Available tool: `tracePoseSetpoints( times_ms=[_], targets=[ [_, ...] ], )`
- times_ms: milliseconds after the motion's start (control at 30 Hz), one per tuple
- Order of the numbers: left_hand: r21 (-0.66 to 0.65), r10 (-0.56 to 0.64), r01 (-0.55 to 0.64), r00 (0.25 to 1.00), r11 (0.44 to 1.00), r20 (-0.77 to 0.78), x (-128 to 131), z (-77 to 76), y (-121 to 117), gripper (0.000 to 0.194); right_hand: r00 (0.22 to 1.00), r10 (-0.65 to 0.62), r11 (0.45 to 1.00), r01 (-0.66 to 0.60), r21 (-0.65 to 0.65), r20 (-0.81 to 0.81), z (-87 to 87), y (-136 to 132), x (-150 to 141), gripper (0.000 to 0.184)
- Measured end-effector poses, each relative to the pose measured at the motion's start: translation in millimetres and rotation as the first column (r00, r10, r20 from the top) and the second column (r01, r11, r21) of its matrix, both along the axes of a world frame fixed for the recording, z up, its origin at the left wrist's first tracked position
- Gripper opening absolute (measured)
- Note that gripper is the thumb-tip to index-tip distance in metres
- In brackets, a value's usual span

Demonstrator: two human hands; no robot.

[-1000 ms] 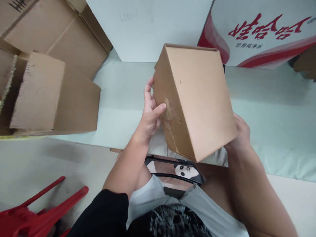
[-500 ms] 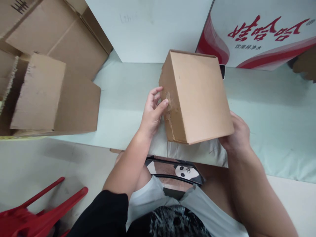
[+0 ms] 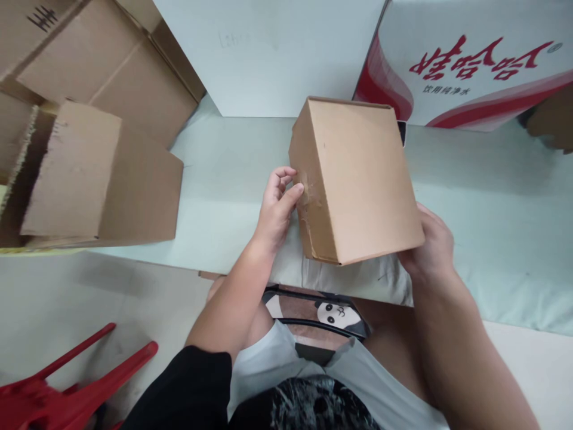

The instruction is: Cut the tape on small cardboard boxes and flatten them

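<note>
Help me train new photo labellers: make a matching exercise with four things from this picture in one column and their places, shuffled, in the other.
Things
1. Left hand
2. Right hand
3. Open box
4. Panda face

Places
A. Below the near edge of the table
B. At the taped side of the held box
C. At the left side of the picture
D. By the held box's near right corner

Right pairs: 1-B, 2-D, 3-C, 4-A

It looks like a workroom, with cardboard cartons (image 3: 143, 185) standing on a cloth-covered table (image 3: 233, 167).
</note>
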State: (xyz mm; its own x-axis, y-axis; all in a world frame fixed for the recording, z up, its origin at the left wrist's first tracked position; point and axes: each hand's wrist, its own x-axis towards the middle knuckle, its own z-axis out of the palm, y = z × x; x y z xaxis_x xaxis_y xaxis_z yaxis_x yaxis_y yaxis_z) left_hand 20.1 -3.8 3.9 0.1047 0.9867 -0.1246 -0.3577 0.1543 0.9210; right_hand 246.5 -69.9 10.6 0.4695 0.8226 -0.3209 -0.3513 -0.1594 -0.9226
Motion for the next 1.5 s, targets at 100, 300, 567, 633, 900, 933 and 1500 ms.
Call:
tracePoseSetpoints(
  times_ms=[100, 300, 567, 633, 900, 933, 1500],
  targets=[
    [-0.005, -0.005, 0.005, 1.0, 1.0, -0.013, -0.1, 0.7, -0.1, 0.049, 1.0, 0.011, 1.0, -0.011, 0.002, 0.012, -0.6, 0.0, 0.5, 0.015],
    [-0.013, -0.007, 0.007, 1.0, 1.0, -0.008, 0.0, 0.8, 0.6, 0.046, 1.0, 0.021, 1.0, -0.021, -0.003, 0.01, -1.5, -0.7, 1.5, 0.012],
    [-0.02, -0.015, 0.015, 1.0, 1.0, -0.019, 0.3, 1.2, 0.7, 0.041, 1.0, 0.016, 1.0, -0.016, -0.011, 0.019, -3.6, -0.6, 3.2, 0.016],
    [-0.026, -0.01, 0.01, 1.0, 1.0, -0.012, 0.8, 1.7, 0.8, 0.04, 1.0, 0.016, 1.0, -0.016, -0.013, 0.017, -3.6, -0.6, 3.5, 0.019],
    [-0.048, -0.019, 0.017, 0.999, 0.999, -0.031, 1.2, 0.7, 2.1, 0.037, 1.0, 0.011, 0.999, -0.01, -0.031, 0.027, -3.2, -0.6, 5.8, 0.011],
    [-0.048, -0.025, 0.023, 0.999, 0.999, -0.035, 1.2, 0.3, 2.6, 0.036, 0.999, 0.017, 0.999, -0.017, -0.029, 0.033, -3.4, -0.4, 6.5, 0.012],
    [-0.122, 0.024, -0.025, 1.0, 0.992, -0.013, 6.5, 5.5, 4.5, 0.019, 0.991, 0.05, 0.998, -0.047, -0.028, 0.12, -7.1, 1.1, 10.9, 0.014]
  ],
)
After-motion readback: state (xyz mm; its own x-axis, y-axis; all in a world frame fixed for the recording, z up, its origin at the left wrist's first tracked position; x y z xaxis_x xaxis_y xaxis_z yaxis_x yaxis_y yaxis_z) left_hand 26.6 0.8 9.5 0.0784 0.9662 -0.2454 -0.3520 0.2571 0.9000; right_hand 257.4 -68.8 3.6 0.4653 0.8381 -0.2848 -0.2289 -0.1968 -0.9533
